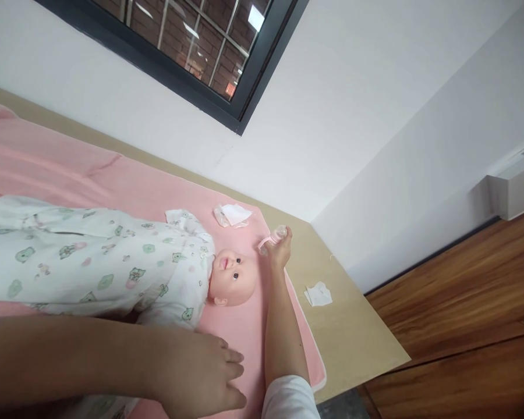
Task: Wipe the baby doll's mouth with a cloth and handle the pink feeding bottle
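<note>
A baby doll (233, 282) in a white printed outfit (113, 256) lies on its back on a pink blanket (91, 163). Beyond its head, my right hand (280, 251) is wrapped round a small clear baby bottle (279, 234) with pink handles, close to the blanket's far right edge. My left hand (207, 372) is low in the view beside the doll's shoulder, its fingers apart and holding nothing. My left forearm crosses in front of the doll's lower body and hides part of it.
A clear packet with white tissue (233, 215) lies on the blanket near the wall. On the tan tabletop (353, 331) rests a folded white piece (318, 294). A dark-framed window (240, 113) is above, and wooden panels (463, 308) stand at the right.
</note>
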### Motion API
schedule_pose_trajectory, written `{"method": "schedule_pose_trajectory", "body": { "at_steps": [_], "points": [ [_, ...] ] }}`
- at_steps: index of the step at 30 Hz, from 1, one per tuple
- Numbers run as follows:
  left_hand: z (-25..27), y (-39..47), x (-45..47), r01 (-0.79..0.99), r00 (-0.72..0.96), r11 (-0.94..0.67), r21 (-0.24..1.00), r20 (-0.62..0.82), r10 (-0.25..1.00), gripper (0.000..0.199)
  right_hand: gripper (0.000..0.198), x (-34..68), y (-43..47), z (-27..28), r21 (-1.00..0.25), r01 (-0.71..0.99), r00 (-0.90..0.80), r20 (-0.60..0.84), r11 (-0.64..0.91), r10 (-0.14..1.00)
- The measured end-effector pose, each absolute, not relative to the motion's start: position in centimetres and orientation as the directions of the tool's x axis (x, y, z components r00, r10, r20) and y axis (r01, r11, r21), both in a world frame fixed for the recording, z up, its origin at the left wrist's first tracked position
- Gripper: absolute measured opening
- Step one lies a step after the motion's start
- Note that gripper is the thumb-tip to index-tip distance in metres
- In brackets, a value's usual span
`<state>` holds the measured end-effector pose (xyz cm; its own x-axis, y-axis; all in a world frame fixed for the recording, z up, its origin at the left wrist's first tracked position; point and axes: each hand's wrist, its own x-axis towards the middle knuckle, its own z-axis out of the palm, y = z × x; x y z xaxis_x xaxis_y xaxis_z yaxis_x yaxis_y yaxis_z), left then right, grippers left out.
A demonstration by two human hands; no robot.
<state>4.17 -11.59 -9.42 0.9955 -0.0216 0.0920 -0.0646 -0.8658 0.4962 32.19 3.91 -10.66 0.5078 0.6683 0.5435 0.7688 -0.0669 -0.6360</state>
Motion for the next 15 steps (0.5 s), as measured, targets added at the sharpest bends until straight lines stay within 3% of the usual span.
{"method": "schedule_pose_trajectory", "body": {
  "at_steps": [7,15],
  "points": [
    [-11.0,-11.6,4.3,-0.058,0.998,-0.896,0.44,0.045,-0.043,0.08,0.088,32.0,3.7,-10.4,-0.66,0.747,0.523,0.512,-0.078,0.681],
    [-12.2,-12.1,4.5,-0.015,0.996,-0.923,0.384,-0.075,-0.048,0.096,0.085,31.5,3.4,-10.3,-0.652,0.754,0.517,0.517,-0.078,0.682]
  ]
}}
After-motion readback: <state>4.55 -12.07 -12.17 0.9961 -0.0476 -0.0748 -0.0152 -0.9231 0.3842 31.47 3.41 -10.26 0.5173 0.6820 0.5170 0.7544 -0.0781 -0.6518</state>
